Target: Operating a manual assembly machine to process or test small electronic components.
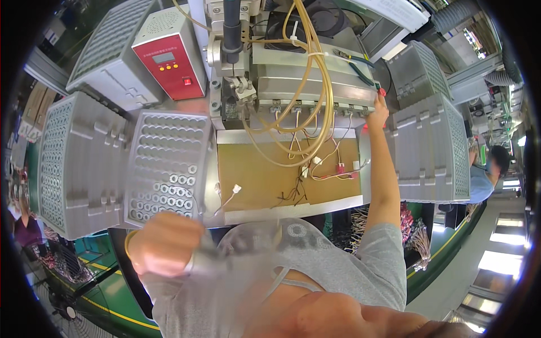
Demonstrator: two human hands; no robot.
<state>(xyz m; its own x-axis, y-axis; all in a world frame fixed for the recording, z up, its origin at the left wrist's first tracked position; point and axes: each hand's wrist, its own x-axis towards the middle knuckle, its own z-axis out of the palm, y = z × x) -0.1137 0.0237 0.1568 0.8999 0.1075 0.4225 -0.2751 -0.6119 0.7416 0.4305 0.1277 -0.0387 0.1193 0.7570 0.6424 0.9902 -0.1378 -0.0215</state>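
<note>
My right arm stretches forward to the right end of a long metal fixture (315, 90). There my right hand (378, 114) is closed beside a small red part (381, 90); what its fingers grip is hidden. White connectors and wires hang along the fixture's front. My left hand (169, 243), smeared by motion, is low on the left in front of my body, near the close edge of a pale tray (138, 169). Its fingers look curled, but I cannot make out whether it holds anything. Ring-shaped metal parts (172, 201) sit in the tray's nearer rows.
Wires and a white connector (236, 188) lie on the brown work surface (248, 163). Yellowish hoses (327, 84) loop over it. Pliers (360, 73) rest behind the fixture. A red-fronted control box (172, 70) stands back left. Stacked trays (84, 163) flank both sides; another person (483, 177) is far right.
</note>
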